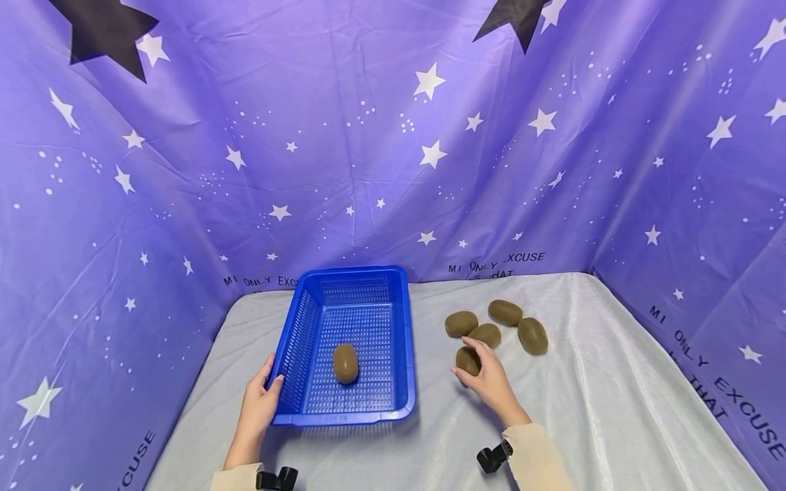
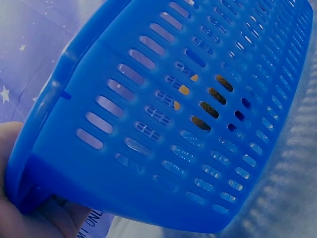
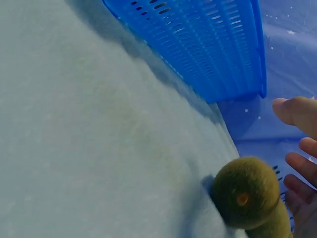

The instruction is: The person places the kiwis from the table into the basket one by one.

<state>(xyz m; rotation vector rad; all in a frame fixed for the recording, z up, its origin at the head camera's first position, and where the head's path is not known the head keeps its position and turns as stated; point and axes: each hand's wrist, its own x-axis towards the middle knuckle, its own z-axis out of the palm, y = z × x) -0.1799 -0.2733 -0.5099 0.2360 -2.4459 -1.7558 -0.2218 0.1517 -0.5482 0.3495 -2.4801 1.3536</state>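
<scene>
My left hand (image 1: pixel 259 402) grips the near left rim of a blue plastic basket (image 1: pixel 409 354), thumb over the edge. One brown kiwifruit (image 1: pixel 346 363) lies inside the basket; slots in the wall (image 2: pixel 94 173) show parts of it in the left wrist view. On the right, my right hand (image 1: pixel 491 382) is at the nearest kiwifruit (image 1: pixel 468 361) of a loose group, thumb and fingers spread about it. In the right wrist view the thumb (image 3: pixel 292 113) stands apart from the kiwifruit (image 3: pixel 246 191), with a gap between them.
Several more kiwifruits, among them a left one (image 1: pixel 460 324), a back one (image 1: pixel 505 312) and a right one (image 1: pixel 533 336), lie on the grey cloth-covered table (image 1: pixel 589 409). A purple star-patterned curtain (image 1: pixel 356 136) surrounds the table at the back and sides.
</scene>
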